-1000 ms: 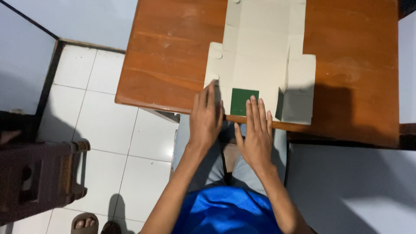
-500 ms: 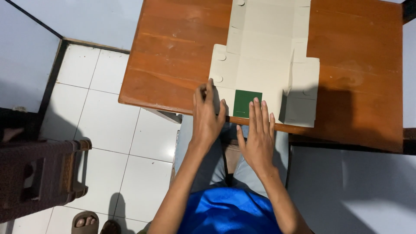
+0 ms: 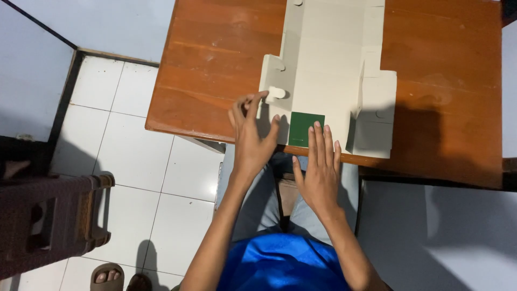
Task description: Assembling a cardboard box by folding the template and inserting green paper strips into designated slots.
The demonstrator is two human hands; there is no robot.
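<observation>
Left hand [image 3: 252, 141], fingers spread, holds nothing; fingertips touch the left flap of the flat, unfolded cream cardboard box blank [image 3: 328, 70] on the brown wooden table [image 3: 215, 64]. Right hand [image 3: 319, 170] lies flat and empty beside its dark green square patch [image 3: 306, 128]. A brown plastic stool [image 3: 48, 221] stands well left.

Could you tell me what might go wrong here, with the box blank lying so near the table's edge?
The blank reaches the near edge of the table; a push could slide it off. The left hand lifts the left flap by fingertips only, so it might crease off its fold line. The right hand presses flat only by the green patch, so the far end could shift.
</observation>
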